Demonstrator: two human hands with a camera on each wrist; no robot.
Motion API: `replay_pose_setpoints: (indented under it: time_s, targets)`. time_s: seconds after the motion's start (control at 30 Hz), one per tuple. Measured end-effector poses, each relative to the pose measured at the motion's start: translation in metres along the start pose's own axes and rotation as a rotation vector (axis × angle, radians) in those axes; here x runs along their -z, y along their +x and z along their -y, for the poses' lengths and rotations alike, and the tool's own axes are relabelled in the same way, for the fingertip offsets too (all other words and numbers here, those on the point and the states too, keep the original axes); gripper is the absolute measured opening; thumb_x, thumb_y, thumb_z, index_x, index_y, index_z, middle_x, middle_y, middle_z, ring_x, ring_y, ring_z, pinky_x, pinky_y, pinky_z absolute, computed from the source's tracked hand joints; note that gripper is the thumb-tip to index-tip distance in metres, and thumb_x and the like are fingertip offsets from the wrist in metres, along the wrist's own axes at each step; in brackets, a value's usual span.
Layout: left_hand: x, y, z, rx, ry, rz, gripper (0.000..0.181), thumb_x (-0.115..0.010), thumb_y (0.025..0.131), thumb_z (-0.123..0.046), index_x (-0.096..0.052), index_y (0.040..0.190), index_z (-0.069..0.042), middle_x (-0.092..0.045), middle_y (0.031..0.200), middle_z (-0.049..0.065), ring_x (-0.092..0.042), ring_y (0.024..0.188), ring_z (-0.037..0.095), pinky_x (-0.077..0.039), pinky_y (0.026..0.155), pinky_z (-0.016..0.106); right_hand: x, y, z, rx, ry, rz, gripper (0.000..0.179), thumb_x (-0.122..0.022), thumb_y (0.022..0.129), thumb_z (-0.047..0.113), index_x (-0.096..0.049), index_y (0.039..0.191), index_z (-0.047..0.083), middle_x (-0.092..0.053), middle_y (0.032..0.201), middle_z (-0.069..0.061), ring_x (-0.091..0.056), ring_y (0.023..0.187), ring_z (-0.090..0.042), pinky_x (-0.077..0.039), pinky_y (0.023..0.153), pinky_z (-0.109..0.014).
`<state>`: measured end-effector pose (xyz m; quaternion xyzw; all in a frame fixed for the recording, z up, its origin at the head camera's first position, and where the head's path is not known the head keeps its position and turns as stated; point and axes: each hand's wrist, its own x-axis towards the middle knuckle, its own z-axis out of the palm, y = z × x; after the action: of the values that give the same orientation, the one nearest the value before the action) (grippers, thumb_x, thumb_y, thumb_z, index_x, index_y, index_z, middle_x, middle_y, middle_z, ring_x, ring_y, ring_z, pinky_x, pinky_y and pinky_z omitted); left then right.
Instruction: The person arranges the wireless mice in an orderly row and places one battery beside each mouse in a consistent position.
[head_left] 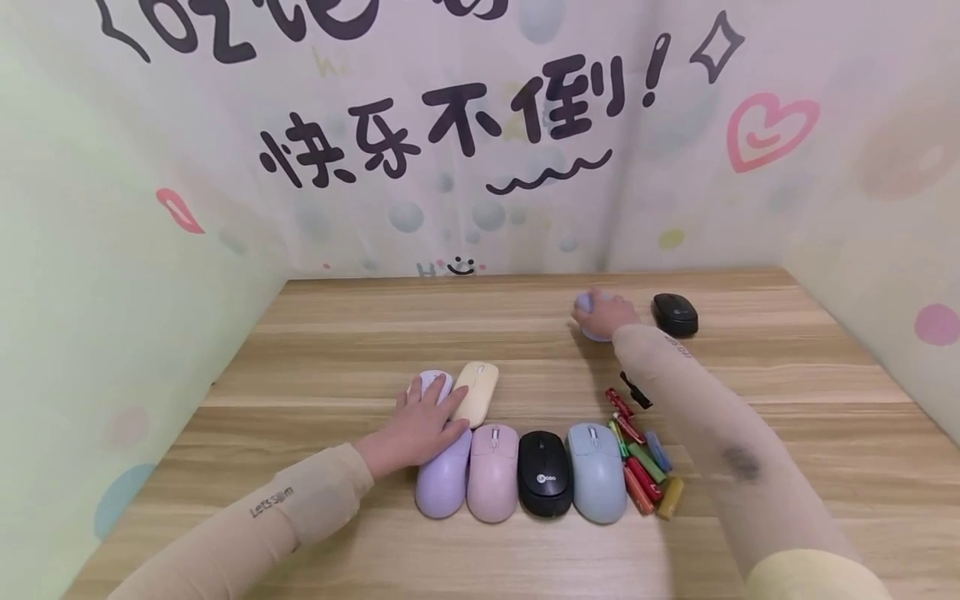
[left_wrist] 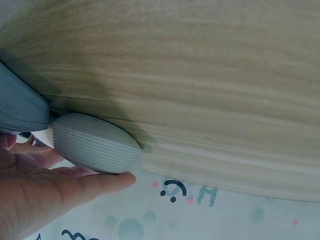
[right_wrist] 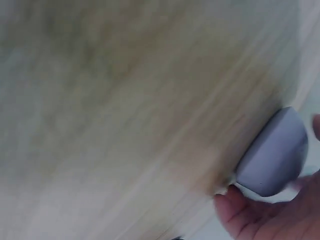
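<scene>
My left hand (head_left: 415,423) lies across a pale lavender computer mouse (head_left: 428,379), its fingers stretched out over the top. Its fingertips touch the side of a cream mouse (head_left: 480,387), and the thumb is over the front of a purple mouse (head_left: 442,483). Close up in the left wrist view, a straight finger runs along a mouse with a ridged side (left_wrist: 95,145). Far to the right, my right hand (head_left: 609,315) grips another lavender mouse (head_left: 595,333). The right wrist view has that mouse (right_wrist: 275,155) between thumb and fingers.
In a front row with the purple mouse stand a pink mouse (head_left: 492,483), a black mouse (head_left: 545,492) and a light blue mouse (head_left: 598,483). Several coloured battery-like cylinders (head_left: 647,462) lie beside them. Another black mouse (head_left: 675,315) sits right of my right hand. A decorated curtain (head_left: 450,217) borders the table.
</scene>
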<state>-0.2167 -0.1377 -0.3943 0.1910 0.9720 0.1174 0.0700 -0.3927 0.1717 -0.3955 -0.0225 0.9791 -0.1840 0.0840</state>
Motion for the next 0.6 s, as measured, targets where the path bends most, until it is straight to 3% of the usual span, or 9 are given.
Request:
replay_pose_setpoints:
  time_s: [0.13, 0.33, 0.47, 0.6]
  targets:
    - [-0.002, 0.002, 0.0, 0.005, -0.001, 0.004, 0.053, -0.042, 0.095, -0.038, -0.036, 0.141, -0.013, -0.023, 0.145, 0.026, -0.012, 0.13, 0.054, -0.016, 0.102, 0.065, 0.008, -0.015, -0.005, 0.042, 0.052, 0.006, 0.08, -0.038, 0.093, 0.05, -0.008, 0.145, -0.002, -0.027, 0.137, -0.037, -0.029, 0.124, -0.05, -0.03, 0.099, -0.056]
    - [-0.003, 0.004, 0.0, -0.003, 0.003, -0.015, 0.054, -0.045, 0.094, -0.039, -0.038, 0.14, -0.012, -0.026, 0.144, 0.026, -0.015, 0.129, 0.055, -0.015, 0.102, 0.064, 0.027, -0.054, -0.024, 0.112, 0.061, 0.05, 0.083, -0.033, 0.093, 0.054, -0.005, 0.144, -0.006, -0.021, 0.14, -0.037, -0.018, 0.13, -0.05, -0.02, 0.103, -0.059]
    - [-0.001, 0.009, -0.002, -0.026, 0.044, -0.071, 0.054, -0.052, 0.091, -0.039, -0.045, 0.132, -0.004, -0.04, 0.134, 0.025, -0.029, 0.125, 0.05, -0.022, 0.102, 0.059, 0.036, -0.075, -0.043, 0.125, 0.024, 0.029, 0.084, -0.034, 0.093, 0.055, -0.01, 0.143, -0.007, -0.022, 0.138, -0.039, -0.018, 0.128, -0.053, -0.021, 0.102, -0.061]
    - [0.004, 0.023, -0.009, -0.027, 0.1, -0.124, 0.051, -0.057, 0.088, -0.039, -0.05, 0.121, -0.001, -0.052, 0.118, 0.02, -0.043, 0.113, 0.039, -0.031, 0.096, 0.051, 0.039, -0.086, -0.06, 0.16, -0.056, -0.005, 0.08, -0.043, 0.093, 0.047, -0.016, 0.14, -0.012, -0.022, 0.134, -0.044, -0.023, 0.122, -0.058, -0.025, 0.098, -0.062]
